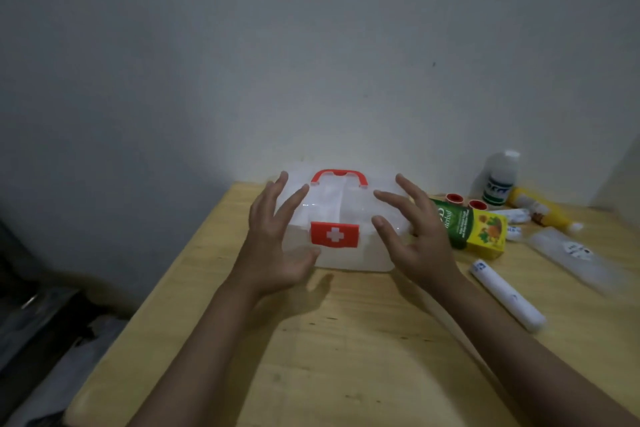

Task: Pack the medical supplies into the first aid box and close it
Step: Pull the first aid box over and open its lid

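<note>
here the first aid box (341, 253) sits shut at frame centre, its long axis left-right. left hand (273, 246) and right hand (414, 236) flank it, fingers spread, gripping nothing.

A white cross stands on the red latch plate (334, 235) at the front of the box (349, 255). The green and yellow carton (474, 229) carries white lettering of which only "herbal" reads, with smaller lines beneath too blurred to make out. The white bottle (501, 180) has a green and blue label, the white tube (507, 295) a small blue mark near its end, and the clear pouch (575, 258) a dark printed mark; none of these can be read.
</note>
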`<move>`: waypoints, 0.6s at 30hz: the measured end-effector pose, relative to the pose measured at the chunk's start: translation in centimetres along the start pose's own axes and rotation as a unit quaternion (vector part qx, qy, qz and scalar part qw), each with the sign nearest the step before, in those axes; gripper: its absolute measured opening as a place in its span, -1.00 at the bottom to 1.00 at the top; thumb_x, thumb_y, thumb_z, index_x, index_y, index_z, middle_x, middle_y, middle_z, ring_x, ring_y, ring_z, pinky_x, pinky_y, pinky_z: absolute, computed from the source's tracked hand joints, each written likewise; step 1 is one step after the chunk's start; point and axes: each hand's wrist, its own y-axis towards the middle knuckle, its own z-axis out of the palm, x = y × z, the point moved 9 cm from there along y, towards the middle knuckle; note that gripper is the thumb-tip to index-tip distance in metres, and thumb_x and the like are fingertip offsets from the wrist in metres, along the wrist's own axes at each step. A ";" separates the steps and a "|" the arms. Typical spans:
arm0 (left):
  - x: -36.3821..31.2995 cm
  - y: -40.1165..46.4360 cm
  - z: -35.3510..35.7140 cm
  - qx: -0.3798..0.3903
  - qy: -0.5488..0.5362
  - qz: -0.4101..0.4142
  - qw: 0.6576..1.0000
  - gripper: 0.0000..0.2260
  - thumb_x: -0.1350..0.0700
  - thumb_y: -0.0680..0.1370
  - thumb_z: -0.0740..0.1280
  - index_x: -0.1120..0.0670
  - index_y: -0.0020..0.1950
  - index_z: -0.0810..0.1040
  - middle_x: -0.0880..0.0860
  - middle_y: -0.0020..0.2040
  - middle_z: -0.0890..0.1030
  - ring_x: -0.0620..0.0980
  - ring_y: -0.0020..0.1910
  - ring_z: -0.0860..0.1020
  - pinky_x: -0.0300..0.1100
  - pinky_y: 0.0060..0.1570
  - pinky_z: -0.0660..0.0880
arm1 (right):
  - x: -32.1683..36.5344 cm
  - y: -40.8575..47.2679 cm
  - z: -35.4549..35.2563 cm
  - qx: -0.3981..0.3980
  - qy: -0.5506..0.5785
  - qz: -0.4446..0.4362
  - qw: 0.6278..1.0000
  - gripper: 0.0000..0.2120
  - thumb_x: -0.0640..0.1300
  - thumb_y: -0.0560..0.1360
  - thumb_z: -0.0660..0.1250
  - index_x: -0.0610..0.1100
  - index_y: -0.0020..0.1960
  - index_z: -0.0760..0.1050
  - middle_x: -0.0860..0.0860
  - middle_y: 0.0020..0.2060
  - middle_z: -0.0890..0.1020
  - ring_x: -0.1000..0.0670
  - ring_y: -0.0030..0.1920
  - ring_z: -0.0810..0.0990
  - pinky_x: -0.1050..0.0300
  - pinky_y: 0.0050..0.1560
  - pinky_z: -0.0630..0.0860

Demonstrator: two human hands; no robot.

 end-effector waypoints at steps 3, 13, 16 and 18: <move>0.3 0.1 0.1 0.017 0.039 0.014 0.999 -0.17 -0.06 0.31 0.47 -0.17 0.48 0.11 -0.13 0.53 -0.01 -0.07 0.49 -0.07 -0.02 0.35 0.02 | 0.0 -0.1 0.2 -0.001 0.006 0.008 1.000 -0.62 0.21 0.44 0.21 0.17 0.23 0.44 0.03 0.44 0.31 0.01 0.42 0.26 -0.05 0.30 0.29; 0.5 0.5 -0.1 -0.020 0.102 0.040 0.994 -0.25 -0.19 0.36 0.43 -0.07 0.47 0.20 0.06 0.50 0.20 0.13 0.46 0.16 0.01 0.33 0.16 | 0.3 -0.1 0.3 0.000 0.016 0.021 1.000 -0.60 0.21 0.44 0.22 0.15 0.25 0.44 0.00 0.47 0.28 -0.06 0.45 0.24 -0.13 0.32 0.30; 0.4 0.4 -0.1 -0.017 0.113 0.045 0.992 -0.25 -0.20 0.36 0.41 -0.04 0.47 0.22 0.08 0.50 0.22 0.16 0.45 0.17 0.05 0.33 0.20 | 0.1 -0.1 0.3 -0.003 0.019 0.027 0.999 -0.63 0.14 0.46 0.26 0.13 0.25 0.45 0.00 0.47 0.28 -0.05 0.45 0.23 -0.09 0.34 0.28; 0.2 0.4 -0.1 -0.017 0.117 0.053 0.992 -0.25 -0.19 0.37 0.41 -0.02 0.47 0.22 0.10 0.49 0.22 0.17 0.45 0.17 0.09 0.33 0.23 | 0.1 -0.1 0.3 -0.004 0.020 0.025 0.999 -0.64 0.13 0.47 0.26 0.13 0.25 0.44 0.00 0.47 0.28 -0.04 0.45 0.23 -0.04 0.33 0.26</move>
